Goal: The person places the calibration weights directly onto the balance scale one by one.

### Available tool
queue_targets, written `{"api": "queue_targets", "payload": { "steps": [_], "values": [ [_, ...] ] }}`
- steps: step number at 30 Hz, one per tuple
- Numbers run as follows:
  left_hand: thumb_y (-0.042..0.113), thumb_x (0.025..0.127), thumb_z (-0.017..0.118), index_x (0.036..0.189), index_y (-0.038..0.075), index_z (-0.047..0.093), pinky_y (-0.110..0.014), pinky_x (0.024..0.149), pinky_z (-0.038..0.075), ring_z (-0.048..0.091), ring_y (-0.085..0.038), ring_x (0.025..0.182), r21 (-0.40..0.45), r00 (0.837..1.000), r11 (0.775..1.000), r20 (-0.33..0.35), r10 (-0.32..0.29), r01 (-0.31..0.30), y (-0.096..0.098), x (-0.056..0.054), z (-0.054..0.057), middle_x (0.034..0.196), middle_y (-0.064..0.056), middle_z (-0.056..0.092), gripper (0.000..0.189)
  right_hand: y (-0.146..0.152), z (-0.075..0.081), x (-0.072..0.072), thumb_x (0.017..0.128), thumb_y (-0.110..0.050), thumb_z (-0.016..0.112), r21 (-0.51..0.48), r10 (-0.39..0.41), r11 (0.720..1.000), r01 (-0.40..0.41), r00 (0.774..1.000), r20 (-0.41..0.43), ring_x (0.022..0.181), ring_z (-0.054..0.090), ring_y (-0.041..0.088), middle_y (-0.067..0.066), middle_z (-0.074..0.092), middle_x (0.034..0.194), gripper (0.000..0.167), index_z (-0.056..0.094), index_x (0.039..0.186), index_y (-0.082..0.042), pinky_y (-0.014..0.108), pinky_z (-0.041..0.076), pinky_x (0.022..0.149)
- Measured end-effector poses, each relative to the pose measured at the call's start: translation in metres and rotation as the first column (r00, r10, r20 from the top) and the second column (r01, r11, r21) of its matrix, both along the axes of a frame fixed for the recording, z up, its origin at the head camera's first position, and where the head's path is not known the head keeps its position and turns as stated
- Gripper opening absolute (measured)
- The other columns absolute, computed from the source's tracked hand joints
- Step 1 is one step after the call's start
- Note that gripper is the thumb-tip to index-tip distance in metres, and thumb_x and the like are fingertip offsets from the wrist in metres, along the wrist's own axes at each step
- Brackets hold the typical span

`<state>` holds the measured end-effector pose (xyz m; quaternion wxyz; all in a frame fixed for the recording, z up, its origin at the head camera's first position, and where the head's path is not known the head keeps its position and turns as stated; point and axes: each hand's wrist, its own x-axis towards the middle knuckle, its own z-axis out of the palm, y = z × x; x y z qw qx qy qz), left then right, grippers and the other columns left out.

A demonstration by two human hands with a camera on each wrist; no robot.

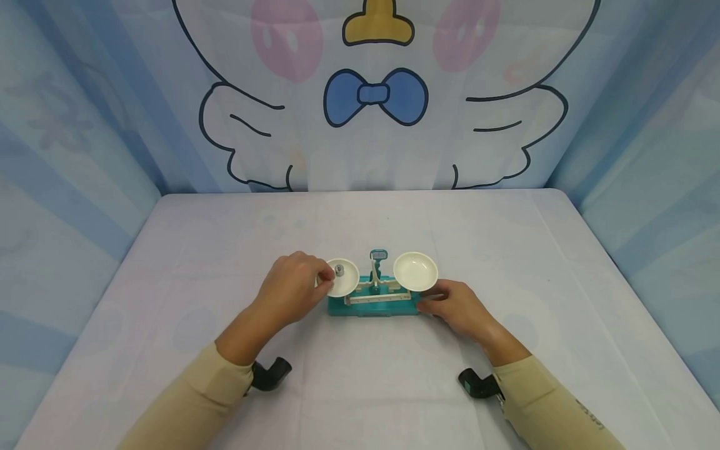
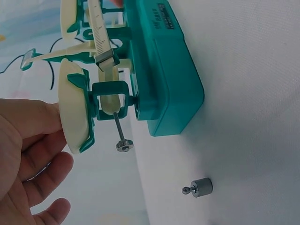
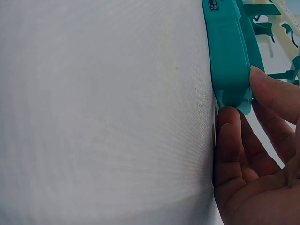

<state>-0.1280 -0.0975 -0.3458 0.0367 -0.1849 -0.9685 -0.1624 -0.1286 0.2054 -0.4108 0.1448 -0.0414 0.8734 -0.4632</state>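
Note:
A teal balance scale (image 1: 374, 307) with two cream pans stands mid-table. My left hand (image 1: 295, 284) reaches over the rim of the left pan (image 1: 350, 284), thumb and forefinger bent close together. In the left wrist view the pan hides those fingertips, so what they pinch cannot be told. Just beside them, a small metal weight (image 1: 339, 270) stands on this pan. At the other end my right hand (image 1: 458, 306) grips the base, its thumb on the teal side (image 3: 232, 56) and fingers around the end. The right pan (image 1: 415, 272) holds nothing.
Another knobbed metal weight (image 2: 201, 187) lies on the white tabletop (image 1: 371, 387) near the scale's left end. A metal adjusting nut (image 2: 124, 145) sticks out from the beam's end. Printed curtains (image 1: 377, 156) hang behind and on both sides.

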Motion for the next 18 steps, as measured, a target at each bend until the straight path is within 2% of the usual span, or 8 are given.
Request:
{"api": "queue_targets", "payload": {
  "steps": [3, 8, 13, 18],
  "values": [
    [0.016, 0.088, 0.077, 0.095, 0.013, 0.078, -0.038, 0.084, 0.052, 0.061, -0.019, 0.089, 0.017, 1.0, 1.0, 0.015, 0.011, -0.011, -0.001, -0.001, -0.001, 0.089, 0.002, 0.072, 0.008, 0.0, 0.0, 0.0, 0.088, -0.016, 0.077, 0.001, 0.0, 1.0, 0.0, 1.0, -0.001, 0.107, 0.064, 0.032, 0.018, 0.067, 0.121, 0.041, 0.066, 0.122, 0.004, 0.039, 0.056, 0.082],
    [0.021, 0.089, 0.078, 0.098, 0.011, 0.077, -0.04, 0.088, 0.053, 0.061, -0.022, 0.097, 0.095, 0.997, 0.995, 0.08, 0.016, -0.023, -0.008, -0.002, -0.001, 0.093, 0.001, 0.071, 0.014, 0.0, 0.0, 0.0, 0.088, -0.016, 0.077, 0.003, 0.002, 1.0, -0.002, 1.0, -0.001, 0.107, 0.064, 0.032, 0.017, 0.067, 0.121, 0.041, 0.066, 0.122, 0.004, 0.039, 0.056, 0.082],
    [0.019, 0.087, 0.08, 0.11, 0.007, 0.072, -0.045, 0.096, 0.05, 0.059, -0.027, 0.112, 0.162, 0.987, 0.987, 0.162, -0.006, -0.02, -0.02, 0.0, 0.0, 0.109, -0.005, 0.069, 0.027, 0.0, 0.0, -0.001, 0.088, -0.016, 0.077, 0.009, -0.002, 1.0, 0.002, 1.0, 0.0, 0.107, 0.064, 0.032, 0.017, 0.067, 0.121, 0.041, 0.067, 0.122, 0.004, 0.039, 0.056, 0.081],
    [0.019, 0.086, 0.081, 0.118, 0.005, 0.069, -0.049, 0.101, 0.047, 0.057, -0.031, 0.12, 0.188, 0.978, 0.982, 0.209, -0.013, -0.027, -0.033, 0.002, -0.003, 0.122, -0.01, 0.066, 0.037, 0.0, 0.0, -0.001, 0.088, -0.017, 0.077, 0.015, -0.005, 1.0, 0.005, 1.0, 0.004, 0.107, 0.064, 0.031, 0.017, 0.067, 0.12, 0.041, 0.067, 0.122, 0.003, 0.039, 0.055, 0.082]
  ]
}}
